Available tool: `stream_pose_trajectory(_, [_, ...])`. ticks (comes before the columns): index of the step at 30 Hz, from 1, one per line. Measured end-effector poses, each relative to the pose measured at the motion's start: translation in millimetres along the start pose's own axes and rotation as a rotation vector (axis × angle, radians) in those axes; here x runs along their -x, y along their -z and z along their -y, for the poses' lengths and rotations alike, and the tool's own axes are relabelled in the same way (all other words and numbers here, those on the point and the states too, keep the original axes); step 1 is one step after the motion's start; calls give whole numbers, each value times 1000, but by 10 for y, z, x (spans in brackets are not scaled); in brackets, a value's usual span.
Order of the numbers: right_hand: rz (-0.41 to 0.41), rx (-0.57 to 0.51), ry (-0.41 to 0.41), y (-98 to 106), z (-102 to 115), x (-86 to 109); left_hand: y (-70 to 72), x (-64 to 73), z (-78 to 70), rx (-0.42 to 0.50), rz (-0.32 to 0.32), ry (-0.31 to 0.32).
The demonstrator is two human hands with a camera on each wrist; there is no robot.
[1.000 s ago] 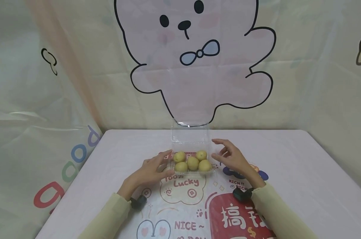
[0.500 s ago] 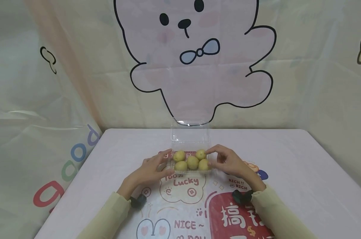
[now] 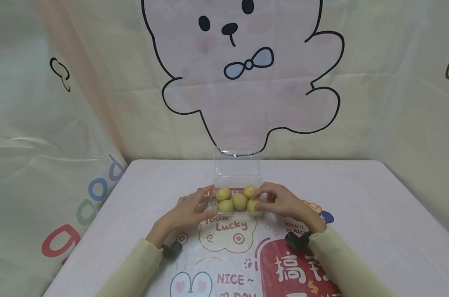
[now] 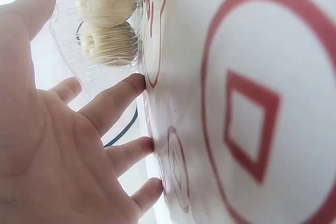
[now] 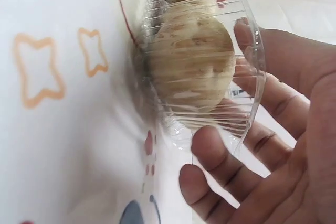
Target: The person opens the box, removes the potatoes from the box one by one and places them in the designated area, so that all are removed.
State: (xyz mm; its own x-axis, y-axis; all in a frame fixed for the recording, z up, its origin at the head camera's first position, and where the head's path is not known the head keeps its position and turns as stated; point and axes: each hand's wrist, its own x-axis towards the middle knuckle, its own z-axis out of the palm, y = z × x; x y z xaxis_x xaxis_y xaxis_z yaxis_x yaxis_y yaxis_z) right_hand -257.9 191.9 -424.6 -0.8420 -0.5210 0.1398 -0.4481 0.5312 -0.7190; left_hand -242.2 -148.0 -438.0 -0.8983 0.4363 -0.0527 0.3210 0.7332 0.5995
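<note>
A clear plastic clamshell box (image 3: 232, 213) stands on the table with its lid (image 3: 237, 168) raised at the back. Several round yellow-green fruits (image 3: 240, 202) lie in it, their exact kind unclear. My right hand (image 3: 284, 203) reaches over the box's right side, thumb and index finger pinching the front right fruit (image 5: 191, 59). In the right wrist view the other fingers stay outside the ribbed wall. My left hand (image 3: 189, 211) lies spread at the box's left side. Its thumb (image 4: 39, 3) is at the rim, and several fingertips touch the table.
The white table (image 3: 165, 177) carries a printed cover with a red patch (image 3: 284, 264) at the front right. A bear-print curtain (image 3: 239, 103) hangs behind the table's far edge, close to the lid. Another curtain (image 3: 35, 165) hangs on the left.
My right hand has moved left and down from beside the box, and its thumb and index finger have closed on the front right fruit. My left hand has stayed in place.
</note>
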Motion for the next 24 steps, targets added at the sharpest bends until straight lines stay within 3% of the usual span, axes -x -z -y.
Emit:
stream_pose_trajectory(7, [61,12,-71,-5,15,-79,13,5,2,6,5,-1])
stream_pose_trajectory(15, [76,-8,-42,-22,-26,-104,23,21,-26,-2,6,8])
stream_pose_trajectory(24, [21,-1,18,-91,-35,-125,20,12,-22,-5,7,20])
